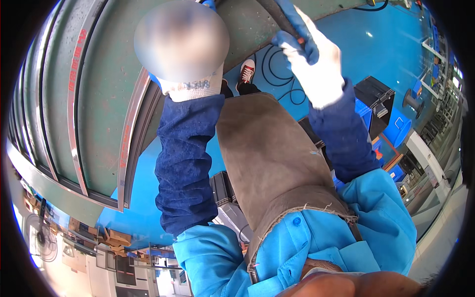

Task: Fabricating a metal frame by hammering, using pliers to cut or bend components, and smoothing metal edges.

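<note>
My left hand (182, 47), in a white glove with blue showing at its edges, is over the green worktop (106, 64). A blurred patch covers most of it, so its fingers and anything in them are hidden. Near the top, my right hand (316, 62) wears a white glove with blue-coated fingers. Those fingers are bent together at the worktop's edge, around something small with a reddish spot that I cannot make out. Beside my left wrist lies a long dark metal frame profile (132, 123) with a shiny face.
More long metal strips (74, 99) lie side by side across the worktop at left. A black cable (269, 74) loops over the blue floor (366, 44). Black crates (371, 101) and a blue bin (397, 126) stand at right. A fan (42, 237) shows at lower left.
</note>
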`<state>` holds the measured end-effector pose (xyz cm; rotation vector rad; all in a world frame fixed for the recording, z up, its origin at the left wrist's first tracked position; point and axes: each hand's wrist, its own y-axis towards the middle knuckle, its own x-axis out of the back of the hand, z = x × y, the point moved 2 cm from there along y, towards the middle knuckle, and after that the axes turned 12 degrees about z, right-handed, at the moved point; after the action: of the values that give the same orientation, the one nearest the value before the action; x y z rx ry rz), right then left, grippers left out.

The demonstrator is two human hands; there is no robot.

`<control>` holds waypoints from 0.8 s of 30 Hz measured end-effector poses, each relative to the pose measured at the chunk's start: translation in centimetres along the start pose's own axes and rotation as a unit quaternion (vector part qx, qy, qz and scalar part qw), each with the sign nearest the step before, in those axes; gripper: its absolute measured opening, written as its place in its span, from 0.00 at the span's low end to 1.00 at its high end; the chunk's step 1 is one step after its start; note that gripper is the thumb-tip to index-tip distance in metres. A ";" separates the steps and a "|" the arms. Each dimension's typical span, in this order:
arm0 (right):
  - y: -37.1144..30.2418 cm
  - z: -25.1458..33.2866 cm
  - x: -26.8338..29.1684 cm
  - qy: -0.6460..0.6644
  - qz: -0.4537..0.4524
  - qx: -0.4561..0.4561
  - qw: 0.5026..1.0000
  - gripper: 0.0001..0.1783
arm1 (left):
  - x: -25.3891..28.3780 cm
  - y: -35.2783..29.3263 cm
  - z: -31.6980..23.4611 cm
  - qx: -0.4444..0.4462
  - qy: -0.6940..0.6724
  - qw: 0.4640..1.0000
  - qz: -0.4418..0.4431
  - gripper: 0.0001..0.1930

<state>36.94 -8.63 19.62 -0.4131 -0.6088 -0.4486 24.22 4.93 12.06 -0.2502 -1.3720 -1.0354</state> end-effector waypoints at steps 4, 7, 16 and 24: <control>0.4 0.2 -0.1 0.024 0.016 0.031 0.999 0.34 | 1.5 0.2 -0.5 0.052 -0.060 0.996 0.026 0.08; 1.2 -0.7 -0.7 -0.017 0.040 0.016 0.999 0.33 | 2.9 0.9 -0.9 0.094 -0.107 0.989 0.040 0.06; -0.5 0.8 -0.5 -0.080 0.029 0.030 0.996 0.31 | 4.5 -0.3 0.2 0.110 -0.193 0.973 0.057 0.06; 1.8 0.0 -0.5 -0.060 0.102 -0.041 0.992 0.29 | 10.8 -7.5 3.3 0.320 -0.654 0.639 0.247 0.23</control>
<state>37.51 -7.05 18.89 -0.5776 -0.6577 -0.2548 15.02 -1.97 19.34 -0.8835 -2.6378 0.3814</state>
